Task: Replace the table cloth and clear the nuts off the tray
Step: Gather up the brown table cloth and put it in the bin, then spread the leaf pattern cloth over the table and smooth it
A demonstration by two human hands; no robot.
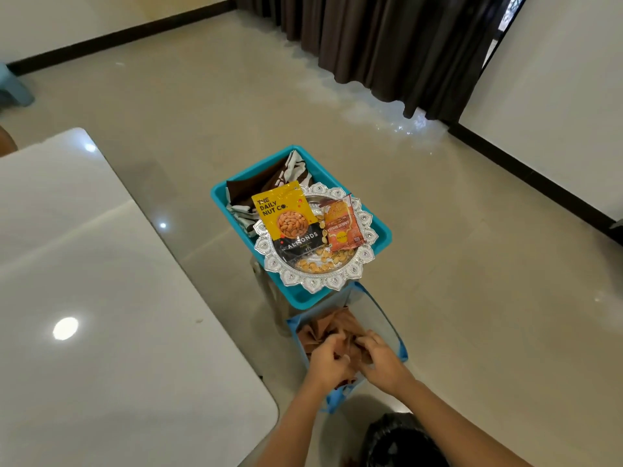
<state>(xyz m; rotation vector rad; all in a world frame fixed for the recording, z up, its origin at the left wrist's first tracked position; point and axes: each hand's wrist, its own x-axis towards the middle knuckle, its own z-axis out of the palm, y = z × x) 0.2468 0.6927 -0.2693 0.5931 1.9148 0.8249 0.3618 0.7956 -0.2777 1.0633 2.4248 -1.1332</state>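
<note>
**Both hands digging into the brown cloth in the bag**

Starting at the fingers (367,343): curling in tight, clenching bunched-up handfuls of the brown cloth (337,326). Working side by side here, left hand (325,364) and right hand (382,362), nearly touching each other. Lying crumpled under them, that cloth, inside the see-through bag (399,345) with blue trim, down on the floor (472,264).

Sitting just past the bag's far edge, over the near end of the teal tub (382,235): the silver tray (313,284). Piling up along the tray's near edge, the loose nuts (323,259). Lying over its left side and poking past the far rim, a yellow almond packet (286,217). Lying at its right edge, an orange snack packet (342,220).

Bunching up in the tub's far corner, a brown-and-white patterned cloth (293,166). Sitting off to the left, a glossy white table (101,298). Hanging way back, a dark curtain (387,45).
</note>
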